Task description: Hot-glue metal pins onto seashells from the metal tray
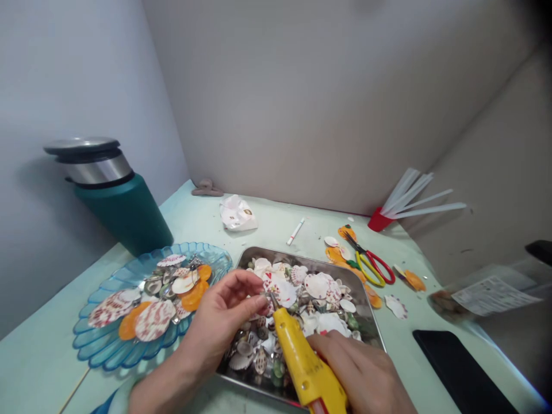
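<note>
My right hand point(357, 368) grips a yellow glue gun point(302, 356), its metal nozzle pointing up and away to the left. My left hand point(228, 310) is closed in a pinch right beside the nozzle, on what looks like a small white shell with red marks; the fingers hide part of it. Below both hands is a metal tray point(371, 322) heaped with shells point(317, 286), white, speckled and greenish. To the left, a blue scalloped plate point(92, 339) bears more shells, among them an orange shell point(196, 296) and a red-and-white scallop shell point(155, 320).
Behind the plate stands a teal bottle point(125, 213). Along the back lie a claw clip point(207, 188), a crumpled white packet point(237, 214) and a white marker point(295, 232). On the right are scissors point(374, 264), a red cup point(379, 219) of glue sticks point(405, 192), a plastic bag point(487, 296) and a black phone point(461, 368).
</note>
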{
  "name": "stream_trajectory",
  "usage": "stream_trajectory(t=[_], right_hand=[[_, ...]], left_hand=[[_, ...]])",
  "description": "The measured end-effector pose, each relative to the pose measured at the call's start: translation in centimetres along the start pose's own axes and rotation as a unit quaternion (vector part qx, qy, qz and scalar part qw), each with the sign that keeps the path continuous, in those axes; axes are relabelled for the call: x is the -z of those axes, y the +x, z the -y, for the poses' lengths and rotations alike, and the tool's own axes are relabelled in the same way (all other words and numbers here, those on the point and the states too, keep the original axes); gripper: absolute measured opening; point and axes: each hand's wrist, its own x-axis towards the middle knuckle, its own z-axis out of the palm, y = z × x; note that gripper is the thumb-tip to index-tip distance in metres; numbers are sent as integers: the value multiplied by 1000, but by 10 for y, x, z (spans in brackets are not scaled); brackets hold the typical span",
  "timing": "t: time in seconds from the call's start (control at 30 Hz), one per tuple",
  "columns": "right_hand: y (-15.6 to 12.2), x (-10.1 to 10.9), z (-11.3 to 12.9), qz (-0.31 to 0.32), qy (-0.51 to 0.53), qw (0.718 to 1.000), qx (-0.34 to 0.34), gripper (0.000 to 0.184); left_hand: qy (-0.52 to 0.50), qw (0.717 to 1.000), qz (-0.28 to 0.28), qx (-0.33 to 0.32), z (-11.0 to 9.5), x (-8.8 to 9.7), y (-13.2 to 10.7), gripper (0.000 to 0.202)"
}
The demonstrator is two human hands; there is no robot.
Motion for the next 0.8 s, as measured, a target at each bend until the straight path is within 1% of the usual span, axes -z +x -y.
stream_trajectory(t=[0.1,0.27,0.47,0.8], right_hand=[[0,1,-1,10,2,1000,1,28],[-1,0,-4,18,4,1000,13,28],[-2,0,-5,24,4,1000,11,27],[-1,2,-4,32,1,999,19,30]], left_hand=[[-2,1000,5,11,1,2,-1,16],[-15,1000,20,2,0,3,-4,17],[-29,999,31,-3,-5,1,-5,13],[-30,999,34,-7,-1,3,-3,16]])
